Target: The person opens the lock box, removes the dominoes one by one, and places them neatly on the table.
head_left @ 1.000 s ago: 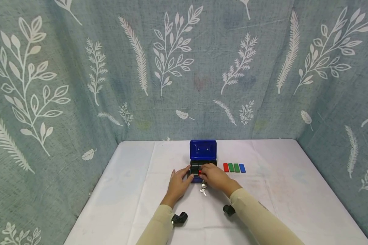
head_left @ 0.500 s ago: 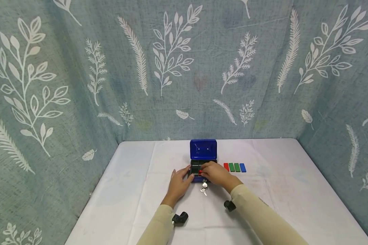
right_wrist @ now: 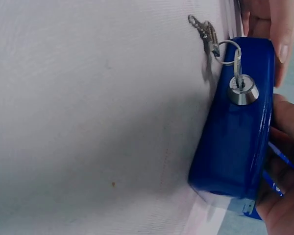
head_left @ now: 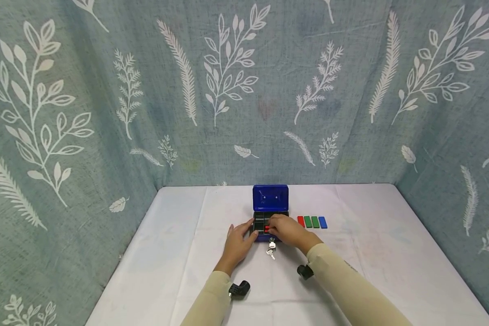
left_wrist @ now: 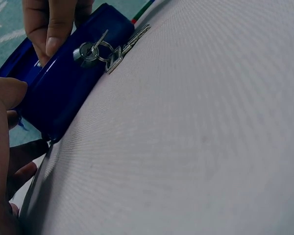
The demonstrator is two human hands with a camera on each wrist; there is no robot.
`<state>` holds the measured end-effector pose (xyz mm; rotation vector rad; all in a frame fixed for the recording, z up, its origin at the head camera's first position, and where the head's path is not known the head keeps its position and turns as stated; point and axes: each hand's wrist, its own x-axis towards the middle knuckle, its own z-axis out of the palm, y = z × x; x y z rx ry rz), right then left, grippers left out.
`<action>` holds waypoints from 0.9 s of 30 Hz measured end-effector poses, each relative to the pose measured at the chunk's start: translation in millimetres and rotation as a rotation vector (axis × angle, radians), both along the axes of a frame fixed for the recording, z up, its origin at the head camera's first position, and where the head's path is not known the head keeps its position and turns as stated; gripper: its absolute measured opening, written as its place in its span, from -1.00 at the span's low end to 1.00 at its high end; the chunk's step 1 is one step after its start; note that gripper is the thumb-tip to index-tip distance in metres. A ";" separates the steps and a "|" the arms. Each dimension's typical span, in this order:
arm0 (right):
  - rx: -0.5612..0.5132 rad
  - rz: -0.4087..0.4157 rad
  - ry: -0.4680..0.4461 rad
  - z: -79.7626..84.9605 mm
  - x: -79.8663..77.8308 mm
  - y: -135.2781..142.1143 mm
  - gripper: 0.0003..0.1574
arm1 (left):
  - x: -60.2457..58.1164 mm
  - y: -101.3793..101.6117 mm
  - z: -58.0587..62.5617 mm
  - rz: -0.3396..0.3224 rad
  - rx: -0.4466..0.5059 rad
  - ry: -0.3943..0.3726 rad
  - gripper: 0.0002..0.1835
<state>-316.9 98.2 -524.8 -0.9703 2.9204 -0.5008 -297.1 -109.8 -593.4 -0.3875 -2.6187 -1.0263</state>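
A small blue cash box (head_left: 270, 199) stands with its lid raised, a black compartment tray (head_left: 258, 217) inside. My left hand (head_left: 237, 246) holds its left front corner, thumb on the front rim and fingers along the side. My right hand (head_left: 290, 233) reaches into the tray, thumb and fingers pinching at a red block (head_left: 267, 229), partly covered by the fingertips. Keys (head_left: 271, 253) hang on a ring from the front lock (right_wrist: 243, 90). In both wrist views the box's front wall (left_wrist: 63, 93) hides the tray's contents.
Right of the box lie a red block (head_left: 300, 221), two green blocks (head_left: 308, 222) and a blue block (head_left: 323, 222) in a row. A white cloth (head_left: 195, 271) covers the table. A patterned curtain (head_left: 269, 149) hangs behind and at the sides.
My right hand has shifted slightly right, and more of the red block in the tray shows beside its fingertips. The left hand keeps its place on the box.
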 end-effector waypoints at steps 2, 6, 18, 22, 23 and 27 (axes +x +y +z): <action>-0.004 -0.007 -0.006 0.1 -1.0 -0.3 -0.88 | 0.0 -0.1 0.1 -0.005 0.007 0.008 -0.46; -0.008 -0.017 -0.006 0.6 -3.8 -0.8 -0.86 | -0.2 -0.8 -0.1 -0.013 0.014 0.020 -0.47; -0.011 -0.043 -0.056 0.3 -7.9 0.6 -0.83 | 0.4 -0.1 2.5 -0.015 0.017 0.024 -0.47; -0.021 -0.052 -0.027 -2.2 -6.9 1.2 -0.82 | 0.0 -0.3 1.9 -0.012 0.017 0.019 -0.47; -0.026 -0.049 -0.015 -2.6 -6.6 1.6 -0.82 | -0.4 -0.6 1.5 -0.011 0.016 0.014 -0.47; -0.046 -0.053 0.010 -2.7 -5.3 2.7 -0.79 | -1.6 -1.3 -0.9 -0.010 0.012 0.003 -0.46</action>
